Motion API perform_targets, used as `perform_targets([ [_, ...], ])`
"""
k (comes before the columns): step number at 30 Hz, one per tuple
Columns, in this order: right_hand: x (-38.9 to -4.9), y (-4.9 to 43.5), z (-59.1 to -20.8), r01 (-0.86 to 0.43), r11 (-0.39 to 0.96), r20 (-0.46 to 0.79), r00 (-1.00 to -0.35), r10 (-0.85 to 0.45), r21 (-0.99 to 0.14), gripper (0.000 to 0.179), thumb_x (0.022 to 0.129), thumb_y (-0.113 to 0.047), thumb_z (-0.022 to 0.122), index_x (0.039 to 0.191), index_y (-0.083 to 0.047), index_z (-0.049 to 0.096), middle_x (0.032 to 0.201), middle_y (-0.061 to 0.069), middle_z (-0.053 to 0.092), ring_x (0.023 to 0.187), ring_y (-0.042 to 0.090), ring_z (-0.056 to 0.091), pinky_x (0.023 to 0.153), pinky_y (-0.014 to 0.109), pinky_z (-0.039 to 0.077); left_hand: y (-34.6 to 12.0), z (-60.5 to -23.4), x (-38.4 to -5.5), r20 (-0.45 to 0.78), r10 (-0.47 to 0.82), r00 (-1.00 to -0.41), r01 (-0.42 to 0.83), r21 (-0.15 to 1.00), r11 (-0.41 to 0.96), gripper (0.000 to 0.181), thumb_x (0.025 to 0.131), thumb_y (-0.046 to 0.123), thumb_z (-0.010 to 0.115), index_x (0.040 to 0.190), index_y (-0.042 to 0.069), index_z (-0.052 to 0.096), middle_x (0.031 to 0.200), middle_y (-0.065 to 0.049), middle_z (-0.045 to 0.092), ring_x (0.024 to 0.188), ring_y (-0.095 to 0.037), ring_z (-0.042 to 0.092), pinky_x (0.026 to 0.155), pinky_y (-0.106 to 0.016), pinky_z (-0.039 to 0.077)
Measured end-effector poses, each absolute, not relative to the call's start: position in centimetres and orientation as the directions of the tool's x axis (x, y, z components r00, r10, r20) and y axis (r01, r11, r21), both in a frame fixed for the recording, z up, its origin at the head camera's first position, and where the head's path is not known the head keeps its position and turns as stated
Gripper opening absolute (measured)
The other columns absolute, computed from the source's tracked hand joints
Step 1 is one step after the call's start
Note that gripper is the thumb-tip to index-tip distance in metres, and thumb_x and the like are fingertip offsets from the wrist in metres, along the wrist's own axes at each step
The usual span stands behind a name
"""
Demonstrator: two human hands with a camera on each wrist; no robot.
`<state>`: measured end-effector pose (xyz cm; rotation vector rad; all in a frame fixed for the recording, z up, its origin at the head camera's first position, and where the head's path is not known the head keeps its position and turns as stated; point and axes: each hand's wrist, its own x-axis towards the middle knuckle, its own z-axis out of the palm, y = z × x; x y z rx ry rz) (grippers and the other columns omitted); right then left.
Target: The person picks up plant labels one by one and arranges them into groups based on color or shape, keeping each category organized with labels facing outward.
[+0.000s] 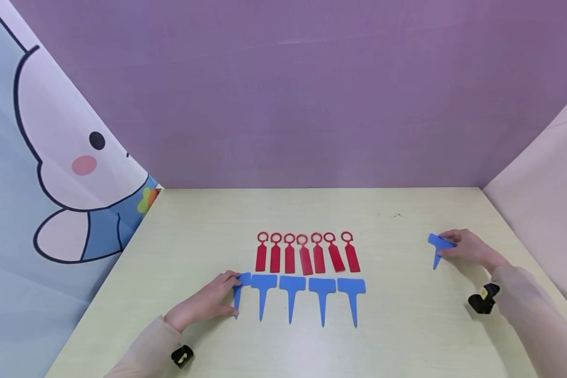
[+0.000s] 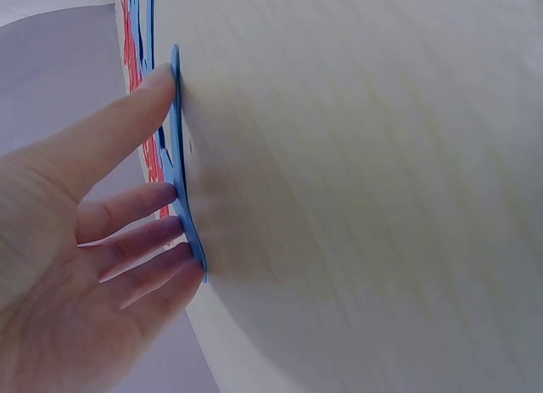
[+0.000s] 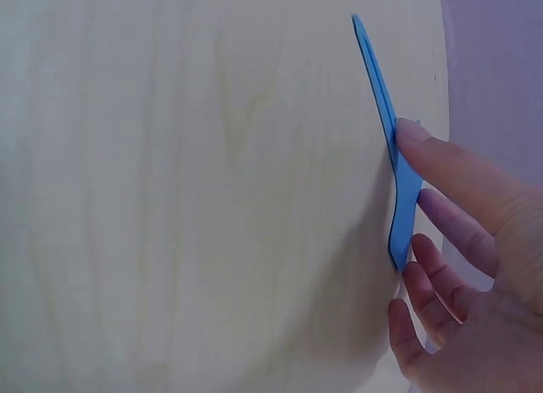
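My left hand (image 1: 209, 299) is at the left end of a row of blue T-shaped plant labels, holding the end label (image 1: 238, 295) close against the table. Its thumb (image 2: 127, 121) is at the narrow stem, and the other fingertips are along the wide head. Far to the right, my right hand (image 1: 470, 247) pinches another blue T-shaped plant label (image 1: 438, 243) between thumb and fingers, its pointed stem toward the front. In the right wrist view this label (image 3: 394, 164) is tilted over the tabletop, with its shadow beside it.
Several more blue labels (image 1: 292, 284) lie side by side, points toward the front. Just behind them runs a row of several red ring-topped tags (image 1: 290, 260). A purple backdrop (image 1: 312, 105) borders the pale table (image 1: 397, 336) at the back, with a cartoon-printed cloth (image 1: 9, 210) on the left.
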<state>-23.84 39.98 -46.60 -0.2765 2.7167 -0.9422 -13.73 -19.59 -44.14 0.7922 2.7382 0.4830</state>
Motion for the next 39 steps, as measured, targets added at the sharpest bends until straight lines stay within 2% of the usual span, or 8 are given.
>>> perform_targets([
  [5,-24.3,40.0,-46.6,-0.091,0.776,-0.188,-0.946,-0.263,-0.625,0.056,0.075,-0.020,0.070,0.111,0.016,0.046,0.106,0.033,0.051,0.095,0.046,0.048,0.078,0.055,0.040,-19.6,-44.2,-13.7,-0.147,0.546,-0.825,0.462,0.382,0.801,0.060,0.071,0.023,0.074,0.115,-0.008,0.049,0.123,-0.019,0.043,0.113,-0.032,0.044,0.092,-0.040,0.040],
  [14,-24.5,40.0,-46.5,-0.093,0.765,-0.183,-0.946,-0.267,-0.637,0.052,0.074,-0.018,0.071,0.107,0.014,0.047,0.099,0.026,0.054,0.084,0.027,0.052,0.070,0.032,0.042,-19.6,-44.1,-13.7,-0.150,0.543,-0.826,0.457,0.385,0.802,0.060,0.071,0.022,0.073,0.116,-0.008,0.049,0.123,-0.018,0.042,0.113,-0.032,0.043,0.092,-0.040,0.040],
  [19,-24.5,39.9,-46.4,-0.102,0.736,-0.158,-0.948,-0.276,-0.669,0.048,0.073,-0.012,0.071,0.105,0.013,0.045,0.097,0.026,0.053,0.081,0.021,0.051,0.068,0.027,0.042,-19.6,-44.2,-13.7,-0.148,0.547,-0.824,0.462,0.386,0.799,0.059,0.071,0.023,0.073,0.116,-0.008,0.049,0.124,-0.019,0.042,0.113,-0.033,0.043,0.093,-0.041,0.039],
  [25,-24.4,39.8,-46.3,-0.077,0.742,-0.184,-0.947,-0.263,-0.666,0.049,0.074,-0.013,0.071,0.107,0.010,0.044,0.098,0.032,0.053,0.082,0.021,0.053,0.069,0.029,0.041,-19.6,-44.2,-13.7,-0.143,0.549,-0.824,0.465,0.385,0.798,0.059,0.071,0.023,0.073,0.115,-0.008,0.049,0.123,-0.019,0.042,0.113,-0.033,0.044,0.092,-0.041,0.040],
  [34,-24.3,39.8,-47.1,-0.028,0.747,-0.199,-0.956,-0.214,-0.665,0.056,0.076,-0.020,0.069,0.114,0.012,0.043,0.104,0.035,0.049,0.091,0.036,0.051,0.075,0.043,0.041,-19.6,-44.3,-13.8,-0.147,0.542,-0.828,0.458,0.379,0.804,0.059,0.071,0.023,0.074,0.115,-0.008,0.049,0.124,-0.019,0.042,0.113,-0.033,0.043,0.092,-0.041,0.040],
  [39,-24.1,39.8,-47.6,-0.010,0.733,-0.182,-0.966,-0.182,-0.680,0.057,0.079,-0.022,0.066,0.118,0.013,0.043,0.106,0.035,0.049,0.094,0.038,0.050,0.077,0.044,0.042,-19.5,-44.4,-13.8,-0.145,0.540,-0.829,0.458,0.379,0.805,0.059,0.071,0.023,0.074,0.115,-0.008,0.049,0.123,-0.019,0.043,0.113,-0.033,0.043,0.092,-0.041,0.040],
])
